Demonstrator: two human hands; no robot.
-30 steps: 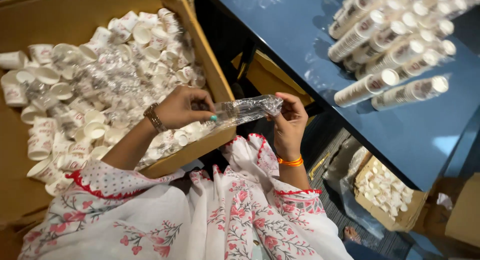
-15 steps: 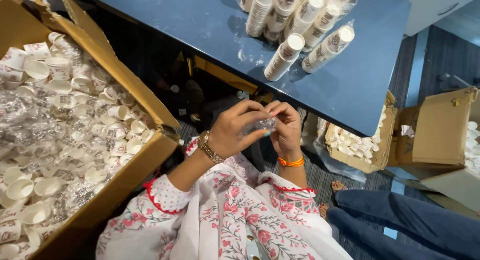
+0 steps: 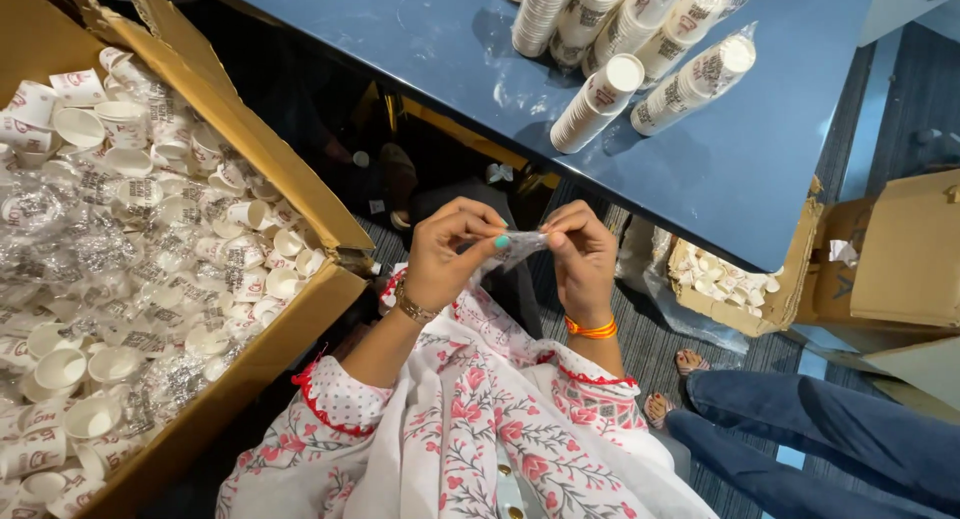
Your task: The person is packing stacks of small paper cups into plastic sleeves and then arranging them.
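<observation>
While your left hand [image 3: 445, 254] and right hand [image 3: 580, 259] pinch a crumpled clear plastic wrapper [image 3: 520, 247] between them, fingertips clamped on it, it sits above your lap, just below the blue table [image 3: 780, 169] edge. Stacked paper cups [image 3: 595, 104] lie on that table. Big cardboard box [image 3: 270, 349] of loose cups is at your left; smaller box [image 3: 725, 284] at right.
</observation>
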